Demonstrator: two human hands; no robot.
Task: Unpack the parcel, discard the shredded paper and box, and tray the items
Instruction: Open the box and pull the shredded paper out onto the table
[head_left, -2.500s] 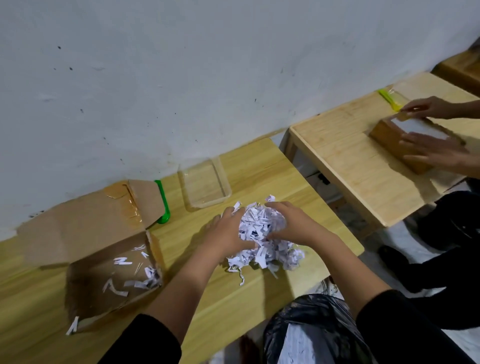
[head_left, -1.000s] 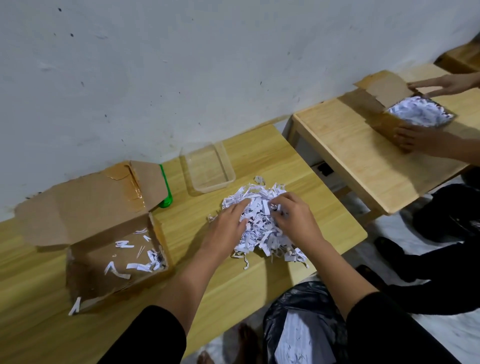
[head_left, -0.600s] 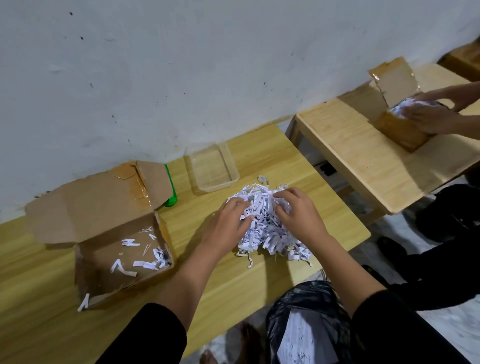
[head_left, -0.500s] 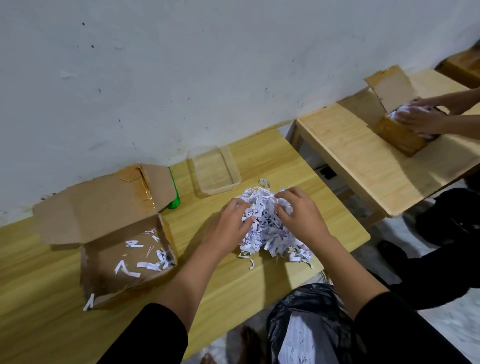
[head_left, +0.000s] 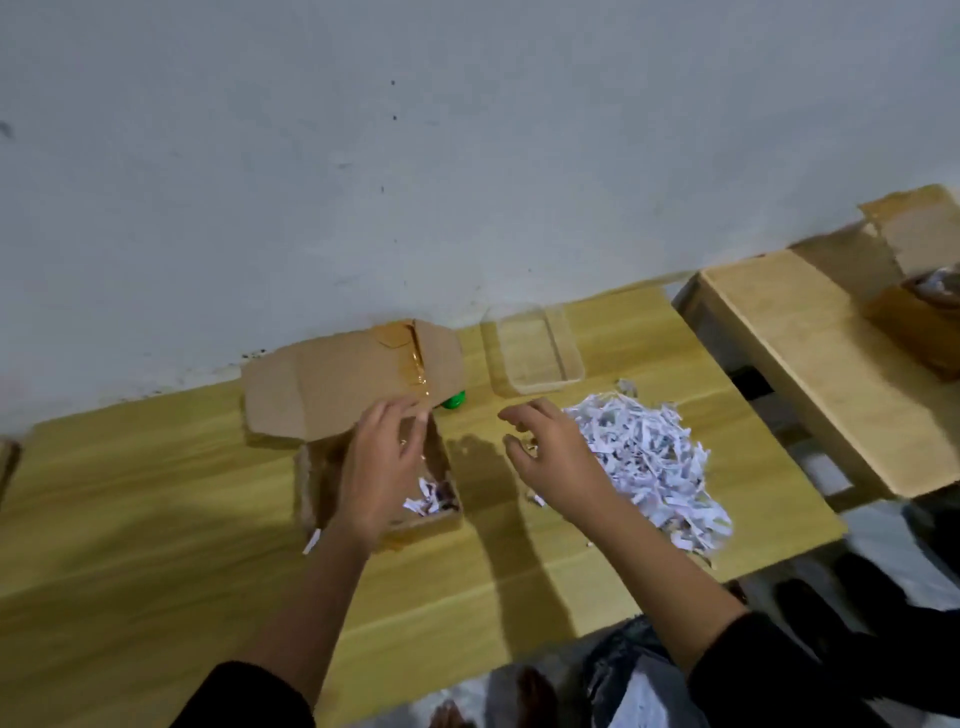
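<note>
An open cardboard box (head_left: 332, 384) stands on the wooden table (head_left: 156, 519), flaps raised, a few white paper shreds left in its corner. My left hand (head_left: 382, 467) hovers over the box opening with fingers spread, holding nothing. To the right lies a heap of shredded paper (head_left: 644, 457) on the tabletop. My right hand (head_left: 550, 457) hangs between box and heap, fingers loosely bent, empty. A clear plastic tray (head_left: 535, 348) sits empty near the wall.
A green object (head_left: 453, 400) peeks out behind the box flap. A black bag (head_left: 623, 686) hangs below the table's front edge. To the right stands a second wooden table (head_left: 810, 374) with another open cardboard box (head_left: 914, 291).
Both my hands have left the shredded paper heap and moved left, the left one over the box. The view has swung left and the heap now lies spread out.
</note>
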